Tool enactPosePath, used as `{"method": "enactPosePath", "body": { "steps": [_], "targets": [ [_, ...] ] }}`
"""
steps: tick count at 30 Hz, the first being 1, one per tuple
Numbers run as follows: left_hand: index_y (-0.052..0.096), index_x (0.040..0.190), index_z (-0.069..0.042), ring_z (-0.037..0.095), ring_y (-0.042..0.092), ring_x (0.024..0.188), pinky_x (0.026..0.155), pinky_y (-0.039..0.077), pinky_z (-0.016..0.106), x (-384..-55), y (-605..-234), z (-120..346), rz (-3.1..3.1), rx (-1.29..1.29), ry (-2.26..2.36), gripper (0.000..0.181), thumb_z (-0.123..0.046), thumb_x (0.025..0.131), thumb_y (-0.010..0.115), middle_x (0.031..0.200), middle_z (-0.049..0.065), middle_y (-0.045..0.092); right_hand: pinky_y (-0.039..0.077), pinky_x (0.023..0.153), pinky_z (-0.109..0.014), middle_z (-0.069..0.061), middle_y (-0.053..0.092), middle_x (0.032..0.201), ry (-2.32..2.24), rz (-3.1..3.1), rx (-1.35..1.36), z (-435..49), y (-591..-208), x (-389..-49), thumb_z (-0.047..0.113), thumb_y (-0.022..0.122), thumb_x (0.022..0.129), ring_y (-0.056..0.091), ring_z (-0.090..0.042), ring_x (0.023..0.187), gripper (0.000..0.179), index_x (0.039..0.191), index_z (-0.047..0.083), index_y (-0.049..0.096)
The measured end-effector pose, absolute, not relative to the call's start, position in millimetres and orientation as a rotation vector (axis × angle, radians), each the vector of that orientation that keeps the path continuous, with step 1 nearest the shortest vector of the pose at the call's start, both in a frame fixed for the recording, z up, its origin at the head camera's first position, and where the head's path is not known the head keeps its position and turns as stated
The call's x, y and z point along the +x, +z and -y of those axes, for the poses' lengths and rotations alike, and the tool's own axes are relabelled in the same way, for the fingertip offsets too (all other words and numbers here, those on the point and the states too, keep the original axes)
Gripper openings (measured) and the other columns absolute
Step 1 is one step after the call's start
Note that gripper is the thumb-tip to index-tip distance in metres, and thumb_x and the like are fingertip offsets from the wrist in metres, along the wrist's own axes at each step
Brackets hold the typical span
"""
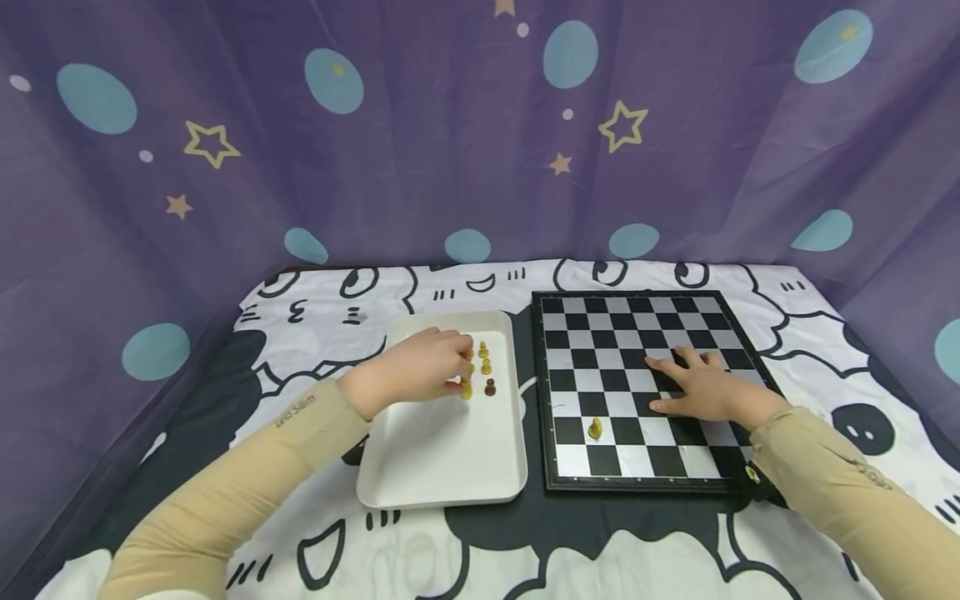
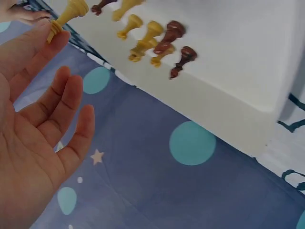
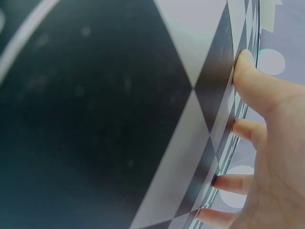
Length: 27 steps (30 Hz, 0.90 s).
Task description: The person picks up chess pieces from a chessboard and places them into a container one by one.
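My left hand [image 1: 423, 367] is over the white tray [image 1: 442, 475]. Its thumb and index finger pinch a yellow chess piece [image 2: 71, 12] by the narrow end, wide base outward, while the other fingers hang loose. Several yellow chess pieces [image 1: 486, 367] and a dark brown one [image 1: 490, 387] lie near it in the tray; more brown pieces [image 2: 187, 55] show in the left wrist view. On the black-and-white chessboard [image 1: 621, 405] my right hand [image 1: 705, 390] rests its spread fingertips, holding nothing. A single yellow chess piece [image 1: 595, 428] stands near the board's front left corner.
Beneath the tray and board lies a cloth [image 1: 315, 467] with black-and-white cartoon faces. The board sits just right of the tray, with a narrow gap between them. A purple curtain [image 1: 450, 150] hangs behind and at both sides.
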<state>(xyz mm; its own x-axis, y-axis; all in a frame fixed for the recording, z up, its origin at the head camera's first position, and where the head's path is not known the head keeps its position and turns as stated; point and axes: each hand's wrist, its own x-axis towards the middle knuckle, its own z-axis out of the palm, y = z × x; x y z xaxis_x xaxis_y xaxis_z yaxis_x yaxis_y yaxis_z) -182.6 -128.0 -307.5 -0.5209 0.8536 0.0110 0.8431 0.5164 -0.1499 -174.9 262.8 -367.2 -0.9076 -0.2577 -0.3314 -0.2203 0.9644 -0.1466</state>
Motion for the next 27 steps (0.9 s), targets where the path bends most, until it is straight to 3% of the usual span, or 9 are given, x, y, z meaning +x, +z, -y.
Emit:
{"method": "enactPosePath", "body": {
  "steps": [27],
  "targets": [
    [0.075,0.083,-0.02,0.015,0.053,0.078,0.068,0.044,0.032,-205,-330,139,2.879,-1.388,0.241,0.009,-0.027,0.077,0.077,0.086,-0.002,0.058,0.036,0.085,-0.073,-0.035,0.02,0.142,-0.164,-2.761,-0.322,-261,-367,-174,0.068,0.056,0.079,0.02,-0.062,0.122,0.088,0.144,0.013,0.036]
  ]
}}
